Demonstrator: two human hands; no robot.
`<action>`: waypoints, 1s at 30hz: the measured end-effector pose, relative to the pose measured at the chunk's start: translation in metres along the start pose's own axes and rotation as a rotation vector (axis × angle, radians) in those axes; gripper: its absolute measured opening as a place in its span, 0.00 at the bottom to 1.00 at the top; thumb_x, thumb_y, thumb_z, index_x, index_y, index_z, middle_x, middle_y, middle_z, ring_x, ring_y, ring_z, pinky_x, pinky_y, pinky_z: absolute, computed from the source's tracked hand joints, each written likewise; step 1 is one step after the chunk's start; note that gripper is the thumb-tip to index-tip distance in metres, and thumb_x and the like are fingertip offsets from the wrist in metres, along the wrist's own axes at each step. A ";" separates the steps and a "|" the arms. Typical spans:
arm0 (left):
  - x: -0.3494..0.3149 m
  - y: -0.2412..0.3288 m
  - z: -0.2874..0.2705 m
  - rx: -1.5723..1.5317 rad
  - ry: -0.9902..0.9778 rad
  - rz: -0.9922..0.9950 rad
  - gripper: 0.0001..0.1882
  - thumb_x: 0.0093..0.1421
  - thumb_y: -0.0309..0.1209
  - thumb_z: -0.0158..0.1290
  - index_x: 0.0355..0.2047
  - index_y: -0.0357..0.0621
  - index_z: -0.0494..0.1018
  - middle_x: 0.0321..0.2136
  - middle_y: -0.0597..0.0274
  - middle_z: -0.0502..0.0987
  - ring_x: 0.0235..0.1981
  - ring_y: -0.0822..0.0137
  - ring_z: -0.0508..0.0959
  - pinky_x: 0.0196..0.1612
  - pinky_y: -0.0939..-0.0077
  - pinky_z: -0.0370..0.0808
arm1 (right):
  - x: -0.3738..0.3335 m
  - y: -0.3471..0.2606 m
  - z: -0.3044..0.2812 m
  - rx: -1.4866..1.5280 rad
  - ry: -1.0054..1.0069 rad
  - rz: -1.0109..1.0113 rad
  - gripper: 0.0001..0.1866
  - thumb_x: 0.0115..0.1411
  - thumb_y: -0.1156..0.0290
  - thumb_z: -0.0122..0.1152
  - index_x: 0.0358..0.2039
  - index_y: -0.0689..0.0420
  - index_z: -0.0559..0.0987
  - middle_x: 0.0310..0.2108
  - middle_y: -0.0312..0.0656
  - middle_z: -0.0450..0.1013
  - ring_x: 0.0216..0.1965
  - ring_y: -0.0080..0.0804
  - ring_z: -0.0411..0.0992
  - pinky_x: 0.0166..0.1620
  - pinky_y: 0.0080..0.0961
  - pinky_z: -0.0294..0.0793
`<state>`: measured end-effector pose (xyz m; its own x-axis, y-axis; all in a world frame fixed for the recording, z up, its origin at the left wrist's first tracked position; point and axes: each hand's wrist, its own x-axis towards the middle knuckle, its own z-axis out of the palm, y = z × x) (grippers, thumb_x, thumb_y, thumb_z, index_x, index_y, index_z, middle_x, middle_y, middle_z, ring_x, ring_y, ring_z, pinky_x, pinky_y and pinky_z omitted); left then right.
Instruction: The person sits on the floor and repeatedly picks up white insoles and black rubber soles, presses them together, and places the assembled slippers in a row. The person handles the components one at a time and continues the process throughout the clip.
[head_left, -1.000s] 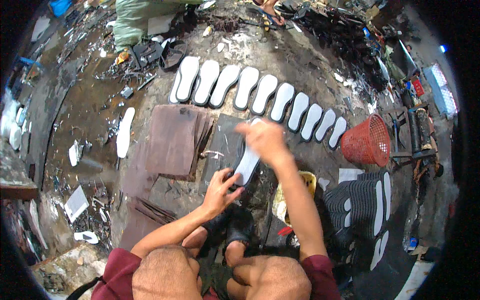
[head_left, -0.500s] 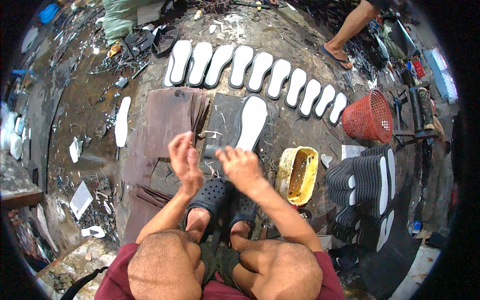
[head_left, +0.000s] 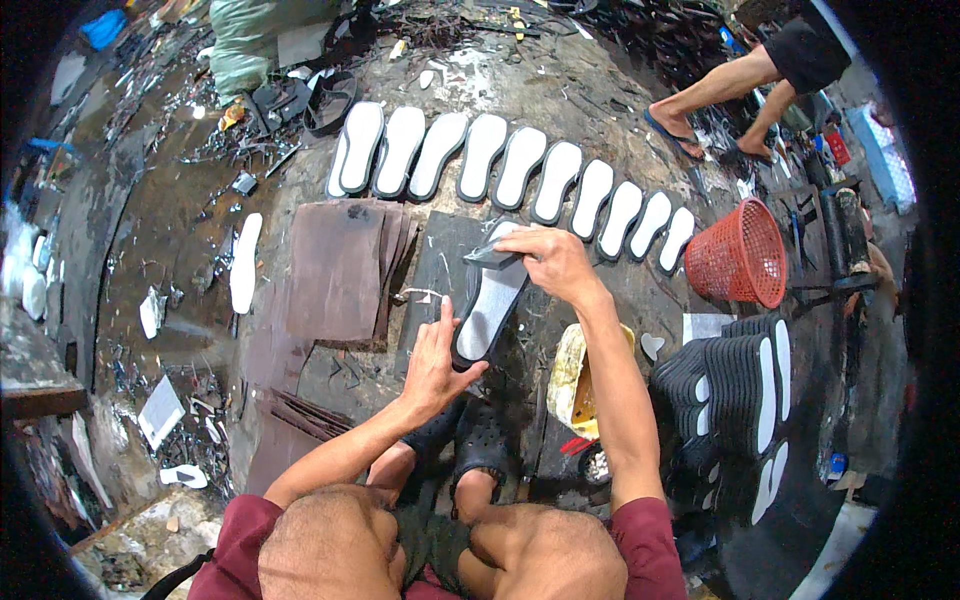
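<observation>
A single shoe sole (head_left: pixel 492 308) lies on a dark board (head_left: pixel 432 262) in front of me, its white top turned greyish over most of its length. My right hand (head_left: pixel 552 262) is closed on a grey flat spreader (head_left: pixel 494 256), which presses against the sole near its far end. At the near left edge of the sole is my left hand (head_left: pixel 436 358), fingers stretched out and thumb by the heel end. Beyond it, several white-topped soles (head_left: pixel 483 158) stand in a curved row on the ground.
Brown sheets (head_left: pixel 335 270) are stacked left of the board. A yellow tub (head_left: pixel 572 385) sits under my right forearm, partly hidden. Farther right are a red basket (head_left: pixel 740 255) and stacked dark soles (head_left: pixel 735 380). A person's legs (head_left: pixel 725 95) show at the far right.
My right hand has moved up and right onto the sole with the spreader. My left hand has come down to its near edge. The sole's white top now looks greyish.
</observation>
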<state>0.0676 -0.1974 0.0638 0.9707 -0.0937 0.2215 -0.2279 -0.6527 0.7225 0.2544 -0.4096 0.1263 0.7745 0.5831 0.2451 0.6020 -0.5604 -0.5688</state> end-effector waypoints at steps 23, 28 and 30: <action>0.001 -0.010 0.006 -0.084 0.060 -0.068 0.65 0.46 0.34 0.74 0.75 0.35 0.41 0.47 0.42 0.77 0.47 0.46 0.75 0.54 0.56 0.73 | -0.052 -0.116 -0.006 -0.186 0.273 0.342 0.18 0.60 0.74 0.61 0.51 0.46 0.83 0.40 0.44 0.83 0.39 0.46 0.81 0.41 0.42 0.81; 0.002 -0.008 0.008 -0.106 0.042 -0.043 0.66 0.46 0.34 0.74 0.76 0.35 0.40 0.49 0.42 0.77 0.48 0.46 0.75 0.54 0.57 0.74 | -0.091 -0.075 0.074 -0.302 0.395 0.240 0.26 0.57 0.76 0.63 0.58 0.50 0.79 0.41 0.44 0.83 0.36 0.47 0.81 0.43 0.42 0.81; 0.003 -0.012 0.006 -0.099 0.063 -0.030 0.66 0.47 0.34 0.75 0.75 0.33 0.40 0.51 0.43 0.77 0.46 0.47 0.75 0.52 0.58 0.75 | -0.096 -0.073 0.069 -0.269 0.331 0.471 0.26 0.59 0.74 0.62 0.59 0.48 0.78 0.39 0.47 0.83 0.34 0.48 0.80 0.40 0.44 0.80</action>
<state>0.0733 -0.1944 0.0523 0.9711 -0.0263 0.2372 -0.2085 -0.5771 0.7896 0.1226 -0.3840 0.0897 0.9614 0.0498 0.2707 0.1767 -0.8657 -0.4683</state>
